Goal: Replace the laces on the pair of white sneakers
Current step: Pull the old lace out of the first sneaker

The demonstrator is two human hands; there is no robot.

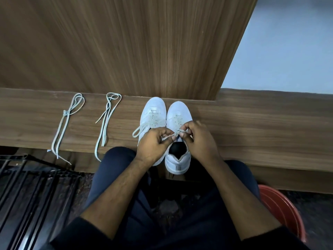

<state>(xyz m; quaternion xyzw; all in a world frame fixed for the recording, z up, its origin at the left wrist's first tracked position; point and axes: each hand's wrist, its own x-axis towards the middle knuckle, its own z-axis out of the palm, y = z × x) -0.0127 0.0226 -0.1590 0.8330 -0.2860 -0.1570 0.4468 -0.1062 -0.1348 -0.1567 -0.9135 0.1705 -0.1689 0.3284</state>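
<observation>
Head view looks down on a narrow wooden surface (252, 127) backed by a tall wood-grain panel (126, 42). Two white sneakers stand side by side at its middle, toes to 12 o'clock, touching along their inner sides. The left hand (153, 145) lies over the heel half of the left sneaker (153, 112), hiding its opening, and its fingers pinch one strand of the lace (168, 137) on the right sneaker (177, 159). The right hand (200, 139) covers that shoe's right flank, its fingers curled and pinching the same lace at the knot over the tongue; the dark opening of the shoe shows between the wrists. A loose loop of the left sneaker's lace (138, 130) trails off at 9 o'clock. Well apart from the shoes, further toward 9 o'clock, two spare laces lie on the wood: a nearer lace (104, 127) and a farther, knotted lace (63, 127), both with ends hanging over the near edge. At 7 o'clock stands a black metal rack (36, 186); at 4 o'clock, the rim of a red tub (284, 210). Dark trousers (111, 168) fill the foreground.
</observation>
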